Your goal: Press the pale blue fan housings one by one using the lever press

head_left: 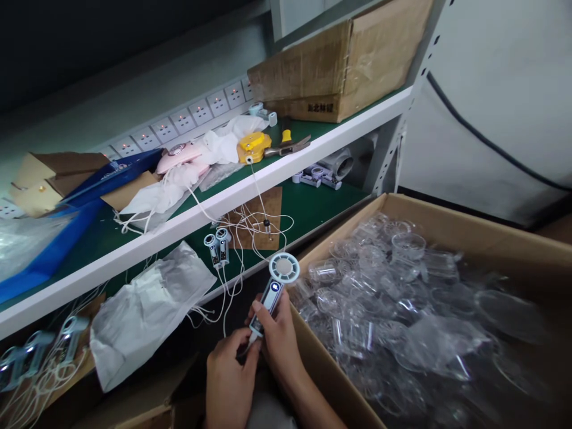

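Note:
A small light-blue handheld fan (284,268) with a round head and a lit display is gripped in my right hand (277,325), the thumb lying across its handle. At the handle's lower end, my left hand (235,360) pinches the white plug of a charging cable (254,337), which meets the fan's base. Two more light-blue fans (217,247) hang on white cables by the lower shelf, left of my hands. A tangle of white cables (250,223) lies on the shelf behind.
To my right stands a large cardboard box (482,235) with many clear plastic pieces. The upper shelf holds a carton (308,77), a yellow device (252,146), a hammer (288,147) and a row of sockets (183,121). A white bag (149,310) and more fans (71,336) are left.

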Motion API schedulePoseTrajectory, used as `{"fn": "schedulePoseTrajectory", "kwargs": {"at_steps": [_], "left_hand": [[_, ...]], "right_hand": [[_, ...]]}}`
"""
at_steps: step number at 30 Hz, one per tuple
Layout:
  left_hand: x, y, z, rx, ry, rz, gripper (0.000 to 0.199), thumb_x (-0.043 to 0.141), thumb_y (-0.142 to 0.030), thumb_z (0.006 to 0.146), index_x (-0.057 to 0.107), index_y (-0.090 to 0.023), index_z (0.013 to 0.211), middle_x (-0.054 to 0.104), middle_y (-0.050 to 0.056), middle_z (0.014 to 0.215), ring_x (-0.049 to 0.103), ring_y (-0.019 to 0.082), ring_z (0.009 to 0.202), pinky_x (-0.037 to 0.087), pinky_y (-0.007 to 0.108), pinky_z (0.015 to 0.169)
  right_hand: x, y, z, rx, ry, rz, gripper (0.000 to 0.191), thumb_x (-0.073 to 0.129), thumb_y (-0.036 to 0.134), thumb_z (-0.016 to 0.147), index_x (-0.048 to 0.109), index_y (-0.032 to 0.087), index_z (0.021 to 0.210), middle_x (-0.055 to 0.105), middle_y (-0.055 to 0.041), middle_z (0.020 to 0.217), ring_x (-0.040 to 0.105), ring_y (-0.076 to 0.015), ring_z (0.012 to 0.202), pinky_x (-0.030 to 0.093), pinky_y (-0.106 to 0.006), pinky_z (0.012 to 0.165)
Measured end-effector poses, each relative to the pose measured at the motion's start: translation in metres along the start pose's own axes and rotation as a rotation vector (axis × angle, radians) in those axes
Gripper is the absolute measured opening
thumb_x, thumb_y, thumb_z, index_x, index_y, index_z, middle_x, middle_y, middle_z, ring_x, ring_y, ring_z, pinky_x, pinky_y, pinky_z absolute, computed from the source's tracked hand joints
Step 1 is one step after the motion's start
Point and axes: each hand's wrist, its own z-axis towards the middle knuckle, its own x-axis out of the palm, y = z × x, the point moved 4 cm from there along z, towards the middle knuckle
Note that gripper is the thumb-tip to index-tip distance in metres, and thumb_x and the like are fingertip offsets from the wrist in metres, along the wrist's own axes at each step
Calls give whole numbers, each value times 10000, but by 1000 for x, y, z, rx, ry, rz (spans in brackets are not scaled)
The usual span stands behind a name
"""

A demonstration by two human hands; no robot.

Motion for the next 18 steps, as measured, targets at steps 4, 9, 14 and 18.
{"fn": "schedulePoseTrajectory", "kwargs": {"at_steps": [4, 9, 14, 18], "left_hand": [[0, 2, -1, -3, 1, 8, 183, 606, -314, 828, 757, -223, 877, 768, 50, 808, 726, 200, 712, 566, 262, 659], [2, 2, 0, 5, 5, 48, 178, 599, -296, 827, 757, -227, 871, 769, 49, 819, 729, 208, 735, 575, 282, 681], [-5, 1, 1, 75, -70, 85, 206, 603, -313, 840, 743, -212, 951, 765, 71, 926, 730, 221, 830, 600, 322, 748], [-16, -11, -26, 158, -163, 96, 269, 583, -337, 874, 723, -213, 1067, 736, 97, 1085, 703, 252, 1002, 593, 363, 859]], "right_hand": [[0, -1, 2, 2, -3, 16, 484, 693, 472, 773, 389, 224, 1056, 558, 39, 757, 551, -121, 617, 474, -232, 549], [0, 0, 2, -2, -5, 17, 503, 704, 479, 762, 388, 224, 1059, 570, 32, 780, 562, -126, 619, 470, -232, 538], [-2, -6, 5, -2, 7, 63, 469, 693, 474, 780, 396, 226, 1046, 562, 36, 790, 564, -116, 631, 497, -243, 592], [3, -16, 49, -61, -30, -164, 397, 626, 437, 808, 449, 203, 1075, 564, 31, 815, 574, -118, 668, 519, -256, 633]]}}
